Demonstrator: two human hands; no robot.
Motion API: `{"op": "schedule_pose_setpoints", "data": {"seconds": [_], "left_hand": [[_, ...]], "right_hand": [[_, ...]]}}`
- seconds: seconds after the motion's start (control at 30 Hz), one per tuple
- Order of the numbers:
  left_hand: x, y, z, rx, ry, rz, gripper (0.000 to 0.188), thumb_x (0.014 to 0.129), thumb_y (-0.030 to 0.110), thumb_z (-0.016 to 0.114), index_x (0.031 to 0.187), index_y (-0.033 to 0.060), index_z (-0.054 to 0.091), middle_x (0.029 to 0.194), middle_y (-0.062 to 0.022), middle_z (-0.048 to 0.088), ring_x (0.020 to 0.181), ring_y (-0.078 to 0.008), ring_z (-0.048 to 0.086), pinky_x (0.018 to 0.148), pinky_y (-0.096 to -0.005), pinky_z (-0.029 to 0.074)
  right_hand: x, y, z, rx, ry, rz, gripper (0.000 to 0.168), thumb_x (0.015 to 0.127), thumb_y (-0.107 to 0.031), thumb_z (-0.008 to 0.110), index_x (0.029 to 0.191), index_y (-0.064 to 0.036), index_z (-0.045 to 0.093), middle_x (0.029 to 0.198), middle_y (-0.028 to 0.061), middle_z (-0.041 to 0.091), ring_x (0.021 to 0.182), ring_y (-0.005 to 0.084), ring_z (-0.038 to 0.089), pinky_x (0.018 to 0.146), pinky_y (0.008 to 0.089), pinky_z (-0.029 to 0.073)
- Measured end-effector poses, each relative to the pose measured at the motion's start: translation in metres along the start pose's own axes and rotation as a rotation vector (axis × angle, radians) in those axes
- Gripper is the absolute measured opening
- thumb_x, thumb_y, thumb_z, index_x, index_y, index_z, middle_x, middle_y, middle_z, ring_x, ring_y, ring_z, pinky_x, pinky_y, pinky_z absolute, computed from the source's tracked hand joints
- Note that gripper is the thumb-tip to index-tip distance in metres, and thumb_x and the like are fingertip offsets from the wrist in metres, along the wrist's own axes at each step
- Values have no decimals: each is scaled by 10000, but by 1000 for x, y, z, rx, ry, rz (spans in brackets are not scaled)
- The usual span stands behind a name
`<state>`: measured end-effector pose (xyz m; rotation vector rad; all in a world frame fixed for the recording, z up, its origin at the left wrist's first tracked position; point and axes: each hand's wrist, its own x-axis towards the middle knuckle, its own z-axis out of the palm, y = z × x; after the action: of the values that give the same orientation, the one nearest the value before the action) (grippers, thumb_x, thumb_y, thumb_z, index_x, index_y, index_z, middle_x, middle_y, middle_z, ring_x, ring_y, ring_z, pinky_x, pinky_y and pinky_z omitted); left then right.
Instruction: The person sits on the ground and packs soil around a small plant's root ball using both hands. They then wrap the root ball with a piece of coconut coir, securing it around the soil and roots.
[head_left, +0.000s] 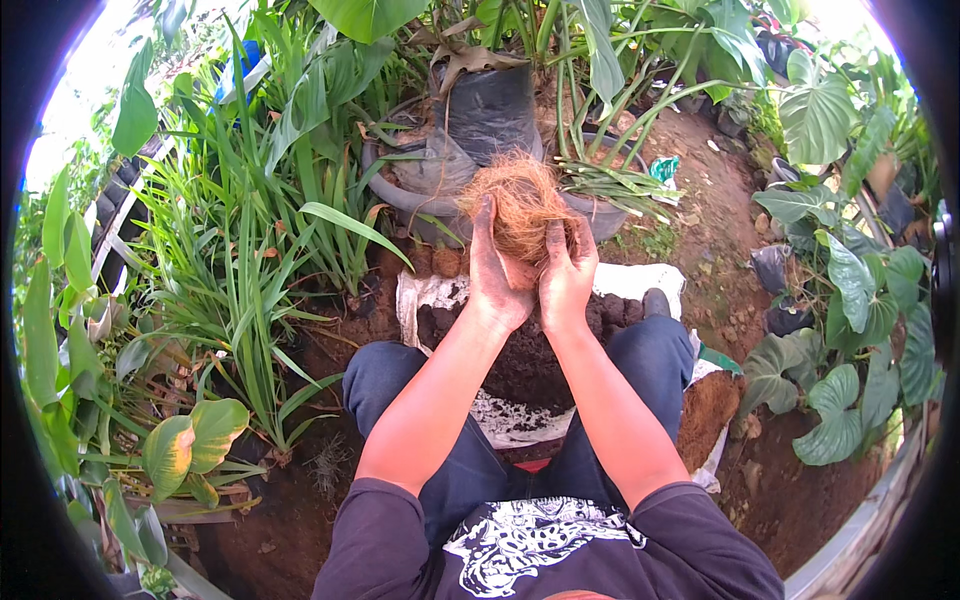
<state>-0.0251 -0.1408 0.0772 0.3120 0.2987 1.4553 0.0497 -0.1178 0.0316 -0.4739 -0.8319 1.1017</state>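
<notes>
Between my two hands sits a loose ball of brown coconut fibre, held up in front of me. My left hand cups it from the left and below. My right hand presses on its right side, fingers curled over the strands. Both hands are smudged with dark soil. Below them a heap of dark potting soil lies on a white woven sack between my knees. Whether anything is wrapped inside the fibre cannot be seen.
Ahead stand a black plastic planting bag and a grey basin-like pot rim. Cut green stems lie beside them. A sack of coconut fibre is by my right leg. Strap-leaved plants crowd the left, broad-leaved plants the right.
</notes>
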Motion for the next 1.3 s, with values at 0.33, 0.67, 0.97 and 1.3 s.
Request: {"op": "schedule_pose_setpoints", "data": {"seconds": [0.33, 0.67, 0.97, 1.3], "left_hand": [[-3, 2, 0, 79, -76, 46, 554, 1070, 507, 465, 1486, 141, 477, 1449, -65, 575, 1356, -248, 524, 1196, -456, 365], [-11, -2, 4, 82, -135, -121, 601, 1063, 544, 465, 1523, 158, 452, 1521, -42, 525, 1413, -227, 476, 1224, -415, 330], [-15, 3, 7, 18, -149, -137, 616, 1046, 568, 487, 1504, 156, 475, 1491, -38, 553, 1392, -214, 500, 1201, -400, 365], [-18, 17, 10, 89, -155, -132, 613, 1032, 566, 527, 1489, 161, 479, 1450, -48, 571, 1323, -217, 548, 1087, -443, 434]], "right_hand": [[11, -12, -3, -80, -59, -73, 230, 1045, -111, 622, 1224, 29, 659, 1200, 74, 691, 1105, 137, 617, 1004, 308, 480], [13, -24, -1, -310, 72, -329, 271, 1087, -187, 564, 1187, 46, 659, 1128, 73, 695, 1046, 148, 621, 964, 305, 484], [26, -26, -8, -698, 62, -627, 235, 1038, -184, 588, 1109, 25, 669, 1135, 155, 651, 1131, 313, 565, 1028, 426, 420], [35, -36, -16, -844, -80, -718, 211, 1013, -159, 636, 1092, 34, 664, 1065, 135, 654, 1054, 291, 583, 985, 400, 432]]}}
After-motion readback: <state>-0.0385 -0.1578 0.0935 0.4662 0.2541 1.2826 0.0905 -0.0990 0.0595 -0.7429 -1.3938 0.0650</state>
